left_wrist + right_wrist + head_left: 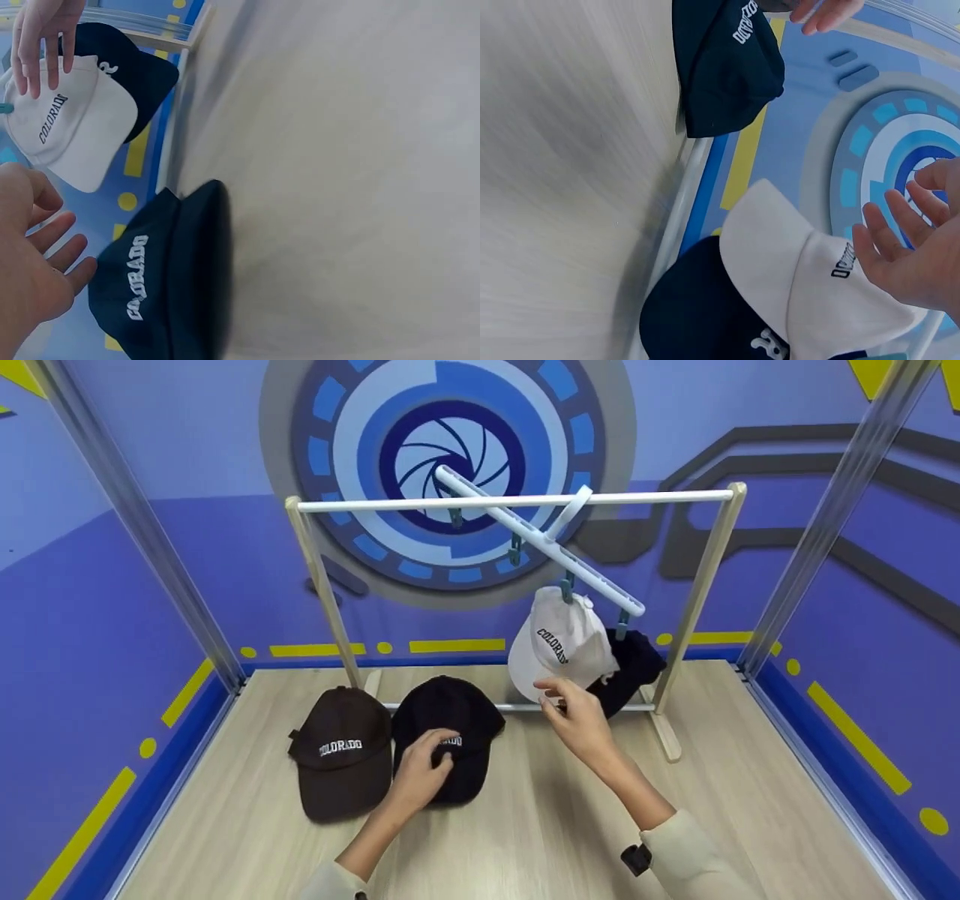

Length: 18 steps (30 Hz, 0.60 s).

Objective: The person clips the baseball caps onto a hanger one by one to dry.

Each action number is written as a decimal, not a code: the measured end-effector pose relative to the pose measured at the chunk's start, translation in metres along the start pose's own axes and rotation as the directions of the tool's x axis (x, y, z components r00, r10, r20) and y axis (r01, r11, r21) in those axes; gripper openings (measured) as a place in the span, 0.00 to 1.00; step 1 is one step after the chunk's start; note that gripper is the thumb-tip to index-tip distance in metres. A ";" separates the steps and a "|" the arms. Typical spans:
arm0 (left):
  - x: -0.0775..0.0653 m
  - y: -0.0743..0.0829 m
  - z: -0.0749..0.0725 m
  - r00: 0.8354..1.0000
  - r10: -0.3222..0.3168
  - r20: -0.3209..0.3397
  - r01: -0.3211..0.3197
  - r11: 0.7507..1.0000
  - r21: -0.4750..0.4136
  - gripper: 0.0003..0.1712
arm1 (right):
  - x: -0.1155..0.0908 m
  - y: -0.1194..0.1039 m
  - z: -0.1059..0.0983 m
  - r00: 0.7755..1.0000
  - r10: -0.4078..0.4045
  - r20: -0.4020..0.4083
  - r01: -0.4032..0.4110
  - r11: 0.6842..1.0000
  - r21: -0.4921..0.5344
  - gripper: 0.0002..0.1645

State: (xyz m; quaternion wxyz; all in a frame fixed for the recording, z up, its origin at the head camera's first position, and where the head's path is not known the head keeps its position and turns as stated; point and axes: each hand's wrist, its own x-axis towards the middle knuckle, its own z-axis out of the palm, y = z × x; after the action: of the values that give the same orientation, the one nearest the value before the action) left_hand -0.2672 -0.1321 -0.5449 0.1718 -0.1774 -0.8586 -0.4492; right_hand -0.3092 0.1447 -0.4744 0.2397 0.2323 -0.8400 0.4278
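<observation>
My left hand (421, 771) hovers over a black cap (450, 705) lettered COLORADO that sits on the table, its fingers loosely bent with nothing in them. To its left lies a dark brown cap (341, 765) with the same lettering. My right hand (577, 716) is in front of a white cap (562, 637), fingers relaxed and holding nothing. The white cap hangs from a green clip (566, 589) on a white hanger (540, 540). Behind it, a second black cap (634, 660) hangs from the end clip (622, 624), partly hidden by the white one.
The hanger hooks over the white top bar (450, 502) of a wooden-legged rack (701, 577) and slants across it. Two more clips, one of them here (514, 549), dangle without caps. Metal posts (135, 510) and printed walls (202, 570) enclose the table (247, 780).
</observation>
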 end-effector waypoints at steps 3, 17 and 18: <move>-0.008 -0.005 -0.004 0.999 -0.048 0.008 0.048 0.999 0.001 0.20 | -0.002 0.001 0.006 1.000 -0.001 0.004 0.001 1.000 0.006 0.12; -0.026 -0.018 -0.016 0.983 -0.164 -0.084 0.165 0.986 0.005 0.18 | -0.009 0.003 0.021 0.997 0.038 0.071 -0.041 0.999 0.035 0.11; -0.028 -0.020 -0.017 0.981 -0.172 -0.091 0.173 0.985 0.005 0.18 | -0.009 0.003 0.023 0.996 0.043 0.073 -0.046 0.998 0.042 0.12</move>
State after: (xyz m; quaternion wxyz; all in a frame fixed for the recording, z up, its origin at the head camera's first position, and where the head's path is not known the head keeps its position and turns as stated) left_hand -0.2497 -0.1605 -0.5625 0.1719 -0.0807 -0.8651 -0.4643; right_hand -0.3086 0.1293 -0.4936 0.1944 0.2341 -0.8435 0.4426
